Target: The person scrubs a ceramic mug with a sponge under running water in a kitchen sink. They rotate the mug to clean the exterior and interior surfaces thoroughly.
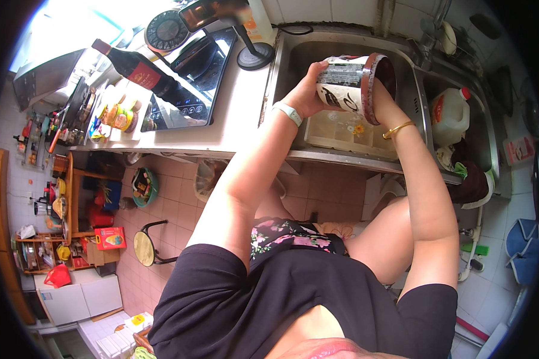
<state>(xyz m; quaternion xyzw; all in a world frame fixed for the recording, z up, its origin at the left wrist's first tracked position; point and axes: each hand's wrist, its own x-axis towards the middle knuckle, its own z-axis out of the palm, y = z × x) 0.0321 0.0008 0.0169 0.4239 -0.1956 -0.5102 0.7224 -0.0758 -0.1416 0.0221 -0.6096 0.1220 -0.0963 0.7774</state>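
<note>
A large printed tub (341, 78), cream and black with a reddish-brown rim, is tilted onto its side above the left bowl of a stainless steel sink (296, 56). My left hand (306, 92) grips it around its base end, with a pale watch band on that wrist. My right hand (383, 104) reaches in through the tub's open mouth. Its fingers are hidden inside, so I cannot tell whether they hold anything. Under the tub, a pale plastic basin (332, 142) with yellow and white flower shapes sits in the sink bowl.
The right sink bowl holds a white jug with a red cap (451, 114). A dark cloth (474, 186) hangs over the front edge. On the counter at left stand an induction cooktop (193, 96), a wine bottle (137, 67) and a phone stand (254, 54). A faucet (424, 51) rises behind.
</note>
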